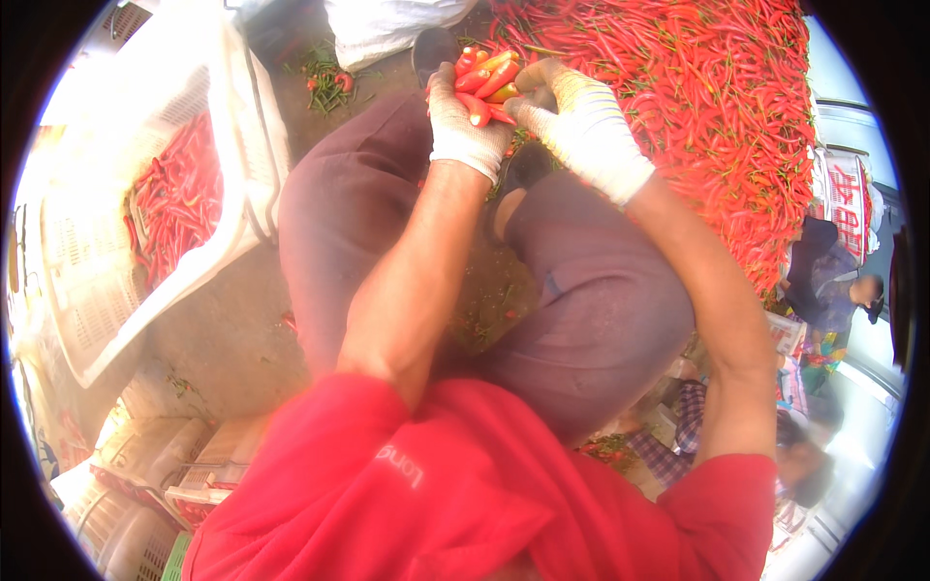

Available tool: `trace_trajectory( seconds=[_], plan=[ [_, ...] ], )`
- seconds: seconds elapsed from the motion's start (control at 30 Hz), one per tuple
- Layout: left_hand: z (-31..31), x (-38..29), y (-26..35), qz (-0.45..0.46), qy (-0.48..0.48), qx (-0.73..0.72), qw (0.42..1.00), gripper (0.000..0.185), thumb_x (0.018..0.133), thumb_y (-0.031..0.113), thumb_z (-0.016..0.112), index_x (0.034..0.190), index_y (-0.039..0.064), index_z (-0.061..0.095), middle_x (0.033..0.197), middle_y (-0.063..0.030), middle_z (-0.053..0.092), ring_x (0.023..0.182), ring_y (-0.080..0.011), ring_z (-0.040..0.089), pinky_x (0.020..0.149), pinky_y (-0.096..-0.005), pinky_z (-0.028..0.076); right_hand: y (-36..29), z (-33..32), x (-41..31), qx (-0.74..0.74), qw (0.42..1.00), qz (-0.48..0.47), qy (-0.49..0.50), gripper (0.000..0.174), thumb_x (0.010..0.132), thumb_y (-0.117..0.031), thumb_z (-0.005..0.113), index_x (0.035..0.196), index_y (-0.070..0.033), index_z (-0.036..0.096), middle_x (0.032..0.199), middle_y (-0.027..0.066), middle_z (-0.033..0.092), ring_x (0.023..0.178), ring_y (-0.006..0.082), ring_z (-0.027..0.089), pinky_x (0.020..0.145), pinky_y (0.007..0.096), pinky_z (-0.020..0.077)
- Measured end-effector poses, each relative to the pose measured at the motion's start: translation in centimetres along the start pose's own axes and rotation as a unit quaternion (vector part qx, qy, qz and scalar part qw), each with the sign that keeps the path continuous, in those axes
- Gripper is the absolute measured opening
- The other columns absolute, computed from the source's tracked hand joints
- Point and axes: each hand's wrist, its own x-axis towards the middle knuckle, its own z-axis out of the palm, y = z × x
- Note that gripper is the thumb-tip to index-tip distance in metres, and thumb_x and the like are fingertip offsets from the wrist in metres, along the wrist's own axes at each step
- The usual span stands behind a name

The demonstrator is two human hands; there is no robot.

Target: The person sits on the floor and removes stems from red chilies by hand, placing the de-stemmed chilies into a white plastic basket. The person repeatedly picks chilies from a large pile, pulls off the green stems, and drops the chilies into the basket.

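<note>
My left hand (466, 120), in a pale knit work glove, is closed around a bunch of red chili peppers (483, 81). Their cut-looking pale ends point up and outward, and a few are orange or greenish. Close on the right is my right hand (570, 116), gloved in white with coloured stripes. Its thumb and forefinger are apart at the edge of the bunch, and nothing shows between them; its other fingers are partly hidden. Beyond and to the right spreads a large heap of red chilies (697, 94) with green stems.
On the left stands a white plastic crate (251, 145) with red chilies (182, 196) inside. Green stem scraps (330, 83) lie on the floor beside a white sack (392, 29). More crates (145, 450) sit at lower left. Other people (835, 290) are at the right edge.
</note>
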Motion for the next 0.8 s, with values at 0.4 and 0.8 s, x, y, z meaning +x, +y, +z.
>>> trace_trajectory(
  seconds=[0.4,0.8],
  plan=[
    [-0.5,-0.3,-0.3,0.005,-0.033,0.014,0.999,0.024,0.1,0.037,0.057,0.105,0.013,0.056,0.108,-0.0055,0.063,0.105,-0.0297,0.061,0.099,-0.0505,0.049,0.5,-0.1,0.2,0.034,0.997,0.064,-0.027,0.031,0.083,-0.026,0.074,0.1,-0.002,0.067,0.083,0.0161,0.071,0.076,0.0255,0.07,0.073,0.037,0.0556],
    [-0.6,0.0,-0.5,0.025,-0.034,0.043,0.998,0.045,0.098,0.041,0.051,0.128,0.008,0.056,0.133,-0.016,0.06,0.123,-0.0354,0.056,0.11,-0.0502,0.042,1.0,0.2,0.5,-0.098,0.994,-0.046,0.03,0.038,0.084,-0.027,0.071,0.113,-0.005,0.058,0.099,0.0198,0.067,0.095,0.0368,0.067,0.082,0.046,0.0532]
  ],
)
